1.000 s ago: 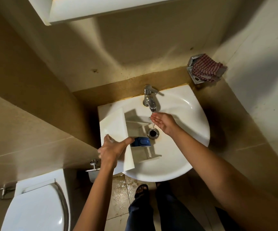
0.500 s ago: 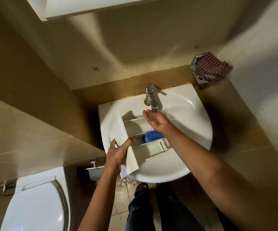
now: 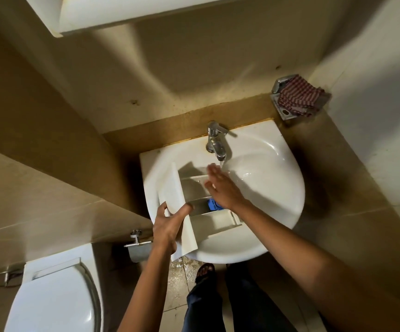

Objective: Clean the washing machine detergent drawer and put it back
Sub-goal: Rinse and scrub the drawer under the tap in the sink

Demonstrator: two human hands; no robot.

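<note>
The white detergent drawer (image 3: pixel 212 220) lies across the left half of the white sink (image 3: pixel 278 195), its flat front panel toward me on the left. A blue insert (image 3: pixel 212 204) shows in its middle compartment. My left hand (image 3: pixel 169 224) grips the front panel, thumb on the inner face, fingers behind. My right hand (image 3: pixel 220 188) is spread flat, palm down, over the drawer's far compartments, fingertips close to the thin stream of water from the chrome tap (image 3: pixel 215 142).
A red striped cloth (image 3: pixel 300 95) sits in a chrome wall holder at the back right. A closed white toilet (image 3: pixel 52 300) stands at lower left, beside a chrome paper holder (image 3: pixel 137 245). A white cabinet (image 3: pixel 122 13) hangs overhead. The floor below is wet.
My right hand turned from a cupped palm under the tap to flat, palm down over the drawer. The drawer shifted slightly toward the tap in my left hand.
</note>
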